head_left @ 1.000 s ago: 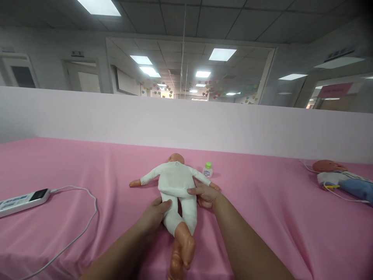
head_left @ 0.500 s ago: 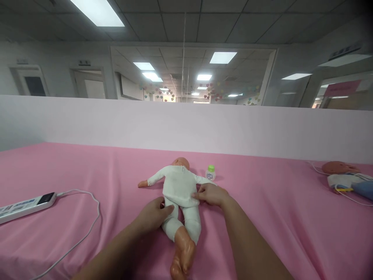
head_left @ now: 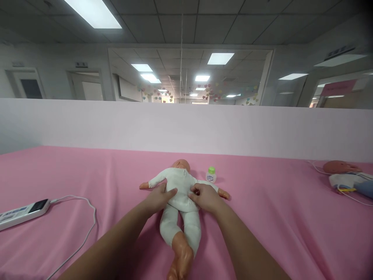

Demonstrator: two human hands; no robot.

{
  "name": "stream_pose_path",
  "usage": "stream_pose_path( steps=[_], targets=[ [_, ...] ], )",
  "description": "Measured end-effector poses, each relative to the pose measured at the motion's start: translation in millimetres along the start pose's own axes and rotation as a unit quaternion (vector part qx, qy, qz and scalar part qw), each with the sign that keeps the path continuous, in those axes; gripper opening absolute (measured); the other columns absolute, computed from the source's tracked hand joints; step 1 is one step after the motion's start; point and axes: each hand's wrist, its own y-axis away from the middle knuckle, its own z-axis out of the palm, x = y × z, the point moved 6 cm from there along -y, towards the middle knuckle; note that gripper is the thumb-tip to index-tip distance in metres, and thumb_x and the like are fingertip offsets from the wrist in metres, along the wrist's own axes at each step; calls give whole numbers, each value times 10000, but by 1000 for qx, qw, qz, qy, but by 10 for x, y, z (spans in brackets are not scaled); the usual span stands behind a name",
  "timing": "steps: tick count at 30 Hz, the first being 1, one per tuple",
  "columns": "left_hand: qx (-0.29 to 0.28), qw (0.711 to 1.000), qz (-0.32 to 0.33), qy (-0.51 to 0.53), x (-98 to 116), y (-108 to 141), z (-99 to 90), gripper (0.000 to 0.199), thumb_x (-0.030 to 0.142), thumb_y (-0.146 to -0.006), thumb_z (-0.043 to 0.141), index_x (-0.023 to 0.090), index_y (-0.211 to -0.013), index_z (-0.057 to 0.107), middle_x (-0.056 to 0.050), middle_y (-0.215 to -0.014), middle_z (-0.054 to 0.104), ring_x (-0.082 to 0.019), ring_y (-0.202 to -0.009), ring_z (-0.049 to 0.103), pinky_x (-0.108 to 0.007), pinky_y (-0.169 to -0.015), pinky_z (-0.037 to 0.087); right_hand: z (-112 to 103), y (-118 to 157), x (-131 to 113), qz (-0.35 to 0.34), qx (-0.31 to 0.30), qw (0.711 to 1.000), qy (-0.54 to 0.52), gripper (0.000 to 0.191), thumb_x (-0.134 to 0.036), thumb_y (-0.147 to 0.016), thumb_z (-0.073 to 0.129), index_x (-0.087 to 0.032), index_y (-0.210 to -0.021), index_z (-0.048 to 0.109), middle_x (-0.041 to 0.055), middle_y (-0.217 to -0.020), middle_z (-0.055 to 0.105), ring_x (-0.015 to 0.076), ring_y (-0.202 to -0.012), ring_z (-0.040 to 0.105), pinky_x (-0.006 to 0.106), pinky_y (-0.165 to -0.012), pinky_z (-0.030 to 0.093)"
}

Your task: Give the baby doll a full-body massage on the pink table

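A baby doll (head_left: 182, 233) lies on a pink cloth (head_left: 122, 233), head at the far end, arms spread and feet toward me. It wears a white long-sleeved shirt (head_left: 179, 182) and white trousers (head_left: 190, 229); its lower legs are bare and crossed. My left hand (head_left: 159, 198) closes on the left edge of the shirt at the waist, thumb on top and the other fingers partly hidden. My right hand (head_left: 206, 196) pinches the shirt on the right side. Beyond the doll's right-side arm stands a small clear bottle (head_left: 211, 177) with a green cap.
A white power strip (head_left: 23, 214) with a white cable lies at the left. At the far right are another doll (head_left: 340, 167), blue and white cloth (head_left: 352, 182) and a thin cable. A low white partition (head_left: 186, 126) runs along the back.
My left hand has moved up from the doll's thigh to its waist. My right hand has shifted slightly inward over the shirt, so the doll's hand on that side now shows.
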Motion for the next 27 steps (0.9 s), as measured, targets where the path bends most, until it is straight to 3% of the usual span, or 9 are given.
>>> stream_pose_path(
  steps=[3,5,9,12,14,20,27],
  targets=[
    [39,997,15,-71,-113,-20,58,589,616,-902,592,124,-1223,627,-180,-1185,720,-378,-1134,673,-427,-884,545,-23,55,-70,5,-12,999,44,115,-323,-873,680,-220,-881,731,27,-872,755,186,-754,669,281,-650,431],
    [82,987,37,-130,-150,6,51,597,586,-915,582,136,-1308,593,-191,-1309,675,-399,-1240,622,-476,-963,526,-34,108,-135,8,-21,997,78,125,-318,-885,657,-218,-857,728,25,-805,741,180,-695,646,282,-622,398],
    [164,946,147,-236,-31,142,-6,549,421,-947,564,153,-1425,543,-167,-1491,556,-364,-1419,477,-535,-1126,432,-64,230,-330,-4,-12,994,106,112,-290,-878,656,-222,-884,744,32,-814,740,183,-720,645,286,-656,377],
    [137,926,239,-259,112,251,48,330,296,-948,534,211,-1230,683,-108,-1309,680,-310,-1286,594,-485,-1084,473,-30,313,-499,-43,-20,993,111,140,-290,-878,650,-214,-776,708,21,-786,720,174,-730,628,281,-664,364],
    [103,923,267,-257,182,299,105,250,250,-933,529,231,-1079,731,-82,-1177,725,-283,-1144,665,-453,-1019,507,25,353,-567,-63,-43,990,117,216,-307,-885,643,-205,-696,657,3,-699,673,155,-669,583,282,-632,338],
    [1,941,225,-254,223,293,232,186,215,-901,553,194,-880,737,-102,-925,730,-297,-885,694,-397,-748,510,146,355,-543,-43,-85,986,134,312,-356,-849,686,-201,-600,579,-23,-563,539,130,-563,441,305,-572,255],
    [-30,949,193,-249,254,308,186,296,312,-936,543,213,-705,700,-87,-793,727,-255,-754,663,-381,-650,425,158,372,-529,-25,-86,988,124,329,-363,-851,667,-208,-565,618,-15,-525,518,128,-532,392,322,-558,230]
  ],
)
